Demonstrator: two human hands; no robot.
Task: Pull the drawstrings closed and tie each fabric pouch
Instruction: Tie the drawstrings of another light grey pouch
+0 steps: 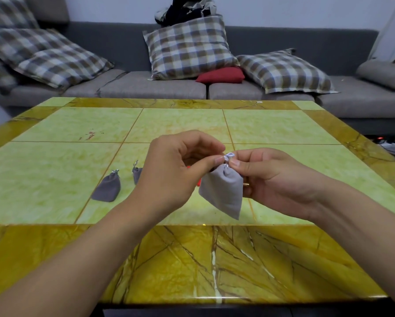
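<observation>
A light grey fabric pouch (224,191) hangs above the table, its neck gathered tight. A small loop of pale drawstring (229,156) sticks up from the neck. My left hand (176,170) pinches the string at the neck with thumb and forefinger. My right hand (272,177) pinches it from the other side. A darker grey pouch (107,186) lies flat on the table to the left, its neck closed. A second dark pouch (137,173) lies beside it, mostly hidden behind my left hand. A bit of something red (198,182) shows behind the held pouch.
The yellow-green tiled table (192,120) stretches ahead of me. A grey sofa (146,85) with several plaid cushions and a red cushion (221,75) stands beyond its far edge. Cables and a lit device (390,143) lie on the floor at the right.
</observation>
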